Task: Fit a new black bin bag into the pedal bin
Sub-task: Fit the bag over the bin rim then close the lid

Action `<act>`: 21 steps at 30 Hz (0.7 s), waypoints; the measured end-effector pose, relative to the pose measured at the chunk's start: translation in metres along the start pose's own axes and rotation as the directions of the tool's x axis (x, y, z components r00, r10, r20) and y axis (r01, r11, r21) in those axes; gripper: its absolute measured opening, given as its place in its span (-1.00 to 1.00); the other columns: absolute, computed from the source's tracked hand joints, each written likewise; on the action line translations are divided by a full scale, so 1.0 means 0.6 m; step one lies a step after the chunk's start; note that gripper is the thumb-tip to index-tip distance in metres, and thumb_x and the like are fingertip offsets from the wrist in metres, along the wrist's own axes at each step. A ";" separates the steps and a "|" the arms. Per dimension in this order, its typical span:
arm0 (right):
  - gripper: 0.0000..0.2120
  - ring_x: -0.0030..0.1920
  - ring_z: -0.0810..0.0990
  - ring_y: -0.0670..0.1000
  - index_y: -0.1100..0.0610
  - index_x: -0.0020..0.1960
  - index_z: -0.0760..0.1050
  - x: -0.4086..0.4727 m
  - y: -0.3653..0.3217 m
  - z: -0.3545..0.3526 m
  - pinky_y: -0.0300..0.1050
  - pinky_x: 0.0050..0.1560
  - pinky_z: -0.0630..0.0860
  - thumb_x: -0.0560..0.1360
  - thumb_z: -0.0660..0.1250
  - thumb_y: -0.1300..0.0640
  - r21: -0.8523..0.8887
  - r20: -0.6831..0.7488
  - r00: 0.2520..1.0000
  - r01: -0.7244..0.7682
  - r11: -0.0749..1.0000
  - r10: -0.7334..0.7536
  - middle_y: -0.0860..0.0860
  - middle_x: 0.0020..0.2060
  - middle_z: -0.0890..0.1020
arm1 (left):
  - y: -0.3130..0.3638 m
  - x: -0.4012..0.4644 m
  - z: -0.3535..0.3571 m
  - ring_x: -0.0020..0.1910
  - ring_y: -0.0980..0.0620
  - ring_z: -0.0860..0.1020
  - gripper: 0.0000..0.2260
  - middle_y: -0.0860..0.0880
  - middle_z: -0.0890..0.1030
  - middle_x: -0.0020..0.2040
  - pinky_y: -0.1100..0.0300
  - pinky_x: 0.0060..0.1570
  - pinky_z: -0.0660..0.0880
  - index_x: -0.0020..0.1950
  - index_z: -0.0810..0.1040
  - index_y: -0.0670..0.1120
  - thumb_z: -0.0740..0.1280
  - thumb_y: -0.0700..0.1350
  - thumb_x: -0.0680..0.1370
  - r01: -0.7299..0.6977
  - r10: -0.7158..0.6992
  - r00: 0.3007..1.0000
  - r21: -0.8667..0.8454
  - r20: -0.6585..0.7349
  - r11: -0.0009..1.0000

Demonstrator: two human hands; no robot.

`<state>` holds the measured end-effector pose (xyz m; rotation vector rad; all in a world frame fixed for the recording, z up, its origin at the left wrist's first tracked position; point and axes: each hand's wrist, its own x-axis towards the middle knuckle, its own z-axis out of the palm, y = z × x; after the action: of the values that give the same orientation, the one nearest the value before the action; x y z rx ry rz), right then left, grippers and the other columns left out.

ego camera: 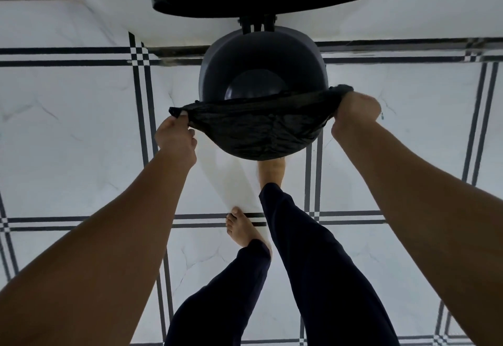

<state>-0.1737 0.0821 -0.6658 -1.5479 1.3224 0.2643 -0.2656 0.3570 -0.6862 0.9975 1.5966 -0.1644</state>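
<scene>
Where black bin bag (255,130) drapes, pedal bin (261,65) near rim hidden.

A home, likely a kitchen or bathroom: glossy white marble-look floor tiles (81,133) with dark checked borders, a pedal bin (261,68) against the wall, bare feet (242,228).

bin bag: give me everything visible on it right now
The bin bag is thin, crinkled, glossy black plastic. It is stretched wide across the near rim of the pedal bin, its mouth edge pulled taut, its body bulging over the bin's front. The far rim remains uncovered. The left hand pinches one bunched end; the right hand grips the other.
</scene>
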 end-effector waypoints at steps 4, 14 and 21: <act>-0.77 -0.22 0.52 -0.11 0.09 0.01 0.47 -0.006 -0.018 0.045 -0.36 -0.20 0.50 0.42 0.24 0.33 -0.145 -0.037 0.961 0.266 0.953 -0.273 -0.08 -0.15 0.55 | 0.028 -0.006 0.009 -0.22 0.05 0.64 -0.84 -0.06 0.67 -0.09 0.30 -0.24 0.63 0.07 0.57 -0.10 0.24 -0.31 0.63 -0.041 0.052 0.997 -0.163 0.062 0.986; -0.77 -0.28 0.37 -0.13 0.12 -0.13 0.38 0.006 -0.035 0.066 -0.47 -0.35 0.37 0.33 0.11 0.39 -0.469 0.191 0.839 0.534 0.704 -0.509 0.09 0.01 0.50 | -0.008 -0.054 0.018 0.50 0.08 0.28 -0.44 0.01 0.26 0.55 0.39 0.32 0.28 0.42 0.49 0.08 0.52 0.13 0.45 -0.836 0.570 0.542 0.468 0.618 0.288; -0.74 0.04 0.52 0.00 0.20 0.05 0.53 0.012 -0.032 0.094 -0.41 -0.07 0.37 0.43 0.17 0.36 -0.391 0.326 0.735 0.678 0.623 -0.595 -0.02 0.00 0.52 | 0.010 -0.019 0.034 0.17 -0.05 0.58 -0.87 -0.08 0.53 0.31 0.20 0.13 0.51 0.10 0.65 -0.08 0.35 -0.13 0.60 -0.814 0.697 0.431 0.580 0.573 0.026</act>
<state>-0.1311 0.1198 -0.6853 -2.2770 0.4966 0.2703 -0.2473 0.3430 -0.6802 2.4610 0.5087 -0.2080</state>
